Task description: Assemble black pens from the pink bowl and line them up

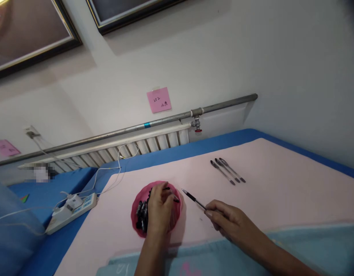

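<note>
My right hand (227, 220) pinches a clear-barrelled ballpoint pen (194, 198) with a black grip. Its bare tip points up and left, toward the bowl. Over a pink scalloped bowl (133, 214) my left hand (159, 207) is curled, its fingers closed at a small black pen cap (176, 199); part of the grasp is hidden. Several black pen caps (141, 215) lie heaped in the bowl's left side. Farther back on the pale pink sheet, 3 capped pens (227, 171) rest side by side, slanting.
A light blue cloth (217, 255) runs along the near edge of the pink sheet (188, 168). To the left, a white power strip (85, 207) with plugs and cables lies on the blue surface (87, 226). A radiator (156, 143) and pipe (171, 118) line the wall behind.
</note>
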